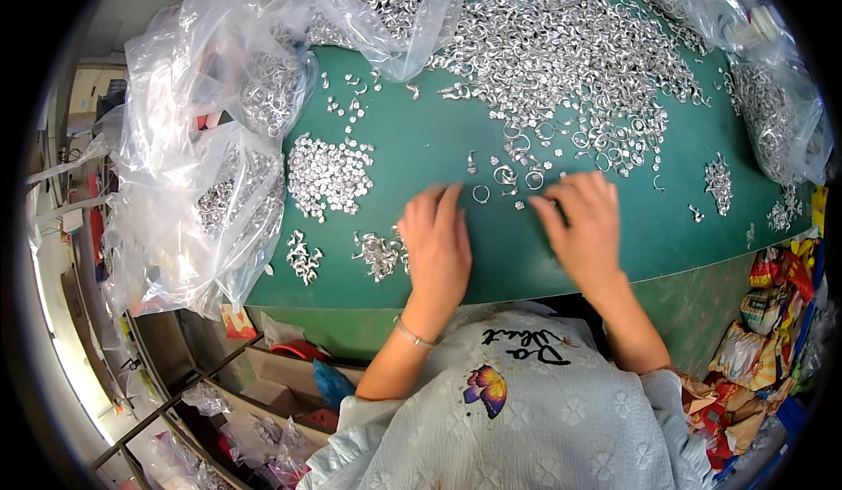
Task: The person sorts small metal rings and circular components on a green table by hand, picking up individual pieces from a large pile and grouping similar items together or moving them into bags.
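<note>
Nearest to us is our pale blue top [544, 420] with a butterfly patch, both forearms running up from it onto the green table [421, 152]. Our left hand [436, 244] lies palm down on the table, fingers [438, 209] loosely spread and flat, pinching nothing that we can see; a thin bracelet [412, 334] sits on that wrist. Our right hand [583, 227] also rests palm down, fingers [579, 190] close together and slightly curled; whether they hold a piece, we cannot tell. Just beyond both sets of fingertips lie a few loose silver rings [509, 176], one ring [481, 193] between the 2 hands near the left fingertips. Farther back, a large spread of silver rings [570, 60] covers the table. Left of our left hand sit 3 small piles: tiny silver pieces [329, 174], and 2 clusters [379, 253] near the table edge. Clear plastic bags [210, 157] of metal parts line the left side.
</note>
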Demonstrator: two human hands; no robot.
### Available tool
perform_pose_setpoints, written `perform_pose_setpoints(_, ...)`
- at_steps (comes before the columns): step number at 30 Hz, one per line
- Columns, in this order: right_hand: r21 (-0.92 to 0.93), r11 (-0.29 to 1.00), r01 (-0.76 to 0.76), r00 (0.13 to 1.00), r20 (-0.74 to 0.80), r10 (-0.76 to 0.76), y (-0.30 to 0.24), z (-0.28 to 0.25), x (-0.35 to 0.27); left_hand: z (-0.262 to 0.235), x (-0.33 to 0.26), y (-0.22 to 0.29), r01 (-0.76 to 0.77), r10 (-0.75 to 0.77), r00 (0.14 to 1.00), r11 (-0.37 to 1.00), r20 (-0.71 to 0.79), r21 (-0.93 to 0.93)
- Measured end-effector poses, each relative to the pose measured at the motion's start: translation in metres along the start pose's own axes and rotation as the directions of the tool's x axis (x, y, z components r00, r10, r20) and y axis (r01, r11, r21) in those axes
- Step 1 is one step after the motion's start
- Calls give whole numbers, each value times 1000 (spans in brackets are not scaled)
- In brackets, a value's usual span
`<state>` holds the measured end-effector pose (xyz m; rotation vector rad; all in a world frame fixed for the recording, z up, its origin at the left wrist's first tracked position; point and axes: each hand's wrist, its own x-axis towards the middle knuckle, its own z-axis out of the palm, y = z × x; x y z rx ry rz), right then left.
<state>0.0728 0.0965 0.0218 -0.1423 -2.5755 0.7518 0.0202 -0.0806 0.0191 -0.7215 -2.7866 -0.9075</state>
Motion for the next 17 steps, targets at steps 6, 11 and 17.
perform_pose_setpoints(6,-137,990,-36,981,184,61,-17,27,13,20,28,-8,-33,33,998,999,56,5)
perform_pose_setpoints(11,744,387,-544,835,435,337,22,7,2,12,29,-12,-2,9,999,993,54,-122)
perform_pose_setpoints(17,754,42,-656,723,611,323,53,-17,7,25,30,6,-90,117,973,986,198,-138)
